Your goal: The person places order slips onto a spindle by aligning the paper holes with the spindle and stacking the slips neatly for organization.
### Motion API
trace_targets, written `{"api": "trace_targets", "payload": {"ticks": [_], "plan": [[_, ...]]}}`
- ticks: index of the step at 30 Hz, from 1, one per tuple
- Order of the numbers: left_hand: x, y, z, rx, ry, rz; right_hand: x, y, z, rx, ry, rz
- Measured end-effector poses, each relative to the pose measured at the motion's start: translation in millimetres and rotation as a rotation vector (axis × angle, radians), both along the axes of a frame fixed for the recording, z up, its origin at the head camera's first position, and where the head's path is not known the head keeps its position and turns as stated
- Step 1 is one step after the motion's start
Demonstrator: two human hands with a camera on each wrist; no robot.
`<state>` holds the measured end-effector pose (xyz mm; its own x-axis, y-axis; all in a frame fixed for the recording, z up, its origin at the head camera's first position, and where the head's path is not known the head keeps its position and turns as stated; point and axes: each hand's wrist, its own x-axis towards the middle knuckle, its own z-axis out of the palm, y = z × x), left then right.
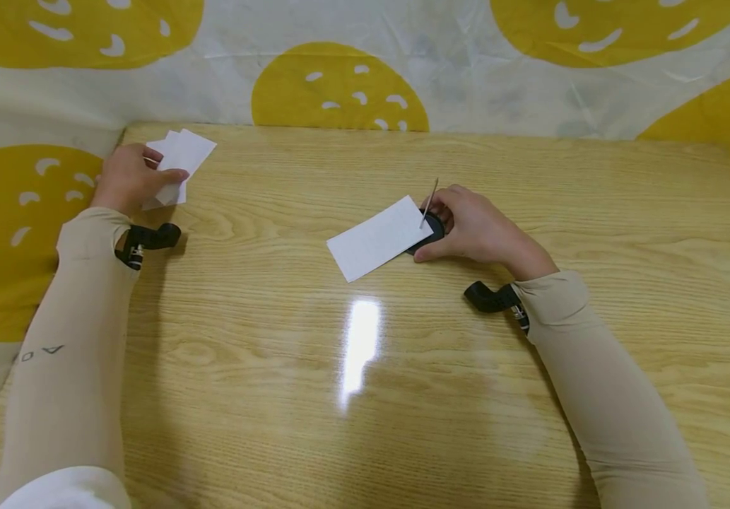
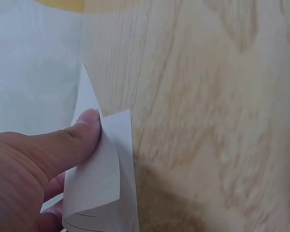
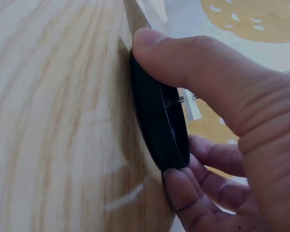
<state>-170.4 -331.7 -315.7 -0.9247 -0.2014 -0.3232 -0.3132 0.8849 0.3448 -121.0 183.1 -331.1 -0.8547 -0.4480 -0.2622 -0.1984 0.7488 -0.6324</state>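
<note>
A receipt spike with a round black base [image 1: 436, 225] and a thin upright metal pin [image 1: 430, 201] stands on the table. My right hand [image 1: 475, 226] grips the base's rim, thumb on the near side and fingers on the far side; the right wrist view shows the base [image 3: 154, 111] between them. White paper [image 1: 377, 240] is pierced near one end by the pin and lies low over the base, reaching out to the left. At the far left, my left hand [image 1: 132, 177] pinches several white paper slips [image 1: 186, 152], fanned unevenly; in the left wrist view the top slip [image 2: 94, 179] curls under the thumb.
The wood-grain table [image 1: 263, 318] meets a white sheet with yellow patches [image 1: 339, 85] at its back and left edges. Black wrist mounts [image 1: 492, 297] stick out from both beige sleeves. A bright light reflection lies on the table's middle.
</note>
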Motion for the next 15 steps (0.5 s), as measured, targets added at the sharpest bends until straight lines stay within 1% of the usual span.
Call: {"api": "trace_targets", "payload": {"ticks": [3,8,12,15], "plan": [[1.2,0.4,0.7,-0.002,0.013,0.01,-0.1,-0.8,1.5,0.002,0.001,0.003],[1.6,0.6,0.0,0.02,0.03,0.032,-0.1,-1.0,2.2,0.006,0.012,0.01],[1.4,0.9,-1.5,0.045,0.042,0.067,0.1,-0.4,1.9,-0.003,0.013,0.012],[2.4,2.6,-2.3,0.058,0.064,0.089,0.1,0.1,1.4,-0.003,0.024,0.013]]}}
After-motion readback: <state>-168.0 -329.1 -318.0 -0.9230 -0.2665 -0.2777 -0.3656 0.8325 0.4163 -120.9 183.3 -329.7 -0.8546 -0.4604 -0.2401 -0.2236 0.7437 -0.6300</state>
